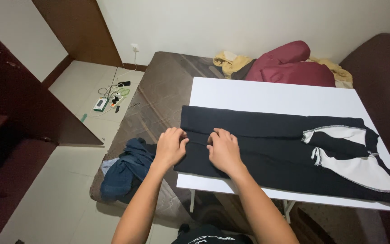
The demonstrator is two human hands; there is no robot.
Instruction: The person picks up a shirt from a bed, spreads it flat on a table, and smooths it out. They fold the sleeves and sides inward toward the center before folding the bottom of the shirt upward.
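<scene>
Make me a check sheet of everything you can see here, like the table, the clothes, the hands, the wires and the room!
Surface: white table, its far side bare, standing over a brown mattress.
Job's things: black trousers lie flat along the table, turned inside out, white pocket linings showing at the right end.
Clutter: blue garment heaped on the mattress; maroon bundle and yellow cloth behind the table.
Grippers: left hand and right hand both press on the trousers' left end, fingers curled at the cloth.
Cables: power strip with tangled wires on the floor, one lead running up to a wall socket.
Surroundings: tiled floor, pale walls, dark wooden door.
</scene>
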